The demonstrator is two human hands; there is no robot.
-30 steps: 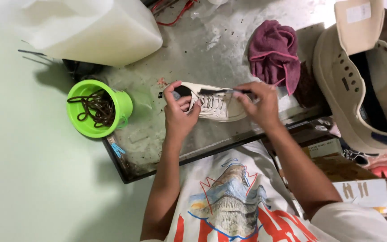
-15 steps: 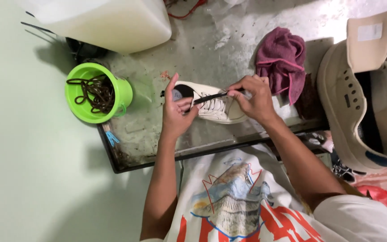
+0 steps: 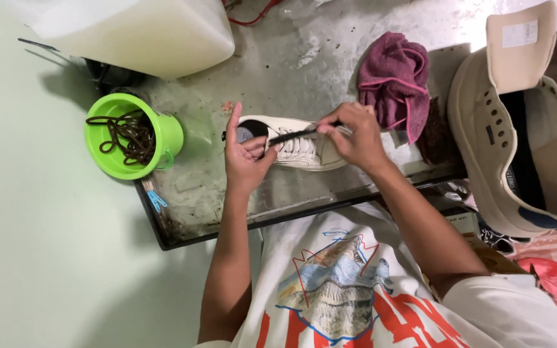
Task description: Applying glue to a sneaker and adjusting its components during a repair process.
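Lacing a small white sneaker (image 3: pixel 298 145) lying on its side on the worn grey table (image 3: pixel 278 77), toe pointing towards the right, heel and dark insole towards the left. Steadying the heel end with the left hand (image 3: pixel 246 154), fingers curled loosely around the collar, index finger pointing up and away. Pinching a dark lace (image 3: pixel 294 135) in the right hand (image 3: pixel 354 136), grip closed tight on it between thumb and fingertips, and drawing it taut across the top of the shoe. Possibly threading an upper eyelet, though fingers are hiding the exact hole. Judging by the white rows already crossing the vamp, looking well along: lower lacing seemingly in place, only the upper run and the finishing left to do.

Sitting just left of the shoe: a bright green cup (image 3: pixel 133 135) holding a tangle of brown laces (image 3: pixel 124 132). Lying just beyond the right hand: a crumpled maroon cloth (image 3: pixel 396 80). Resting at the far right, well apart: a large beige high-top shoe (image 3: pixel 523 129), unlaced, tongue standing open. Standing at the top left: a big translucent white container (image 3: pixel 136 29).
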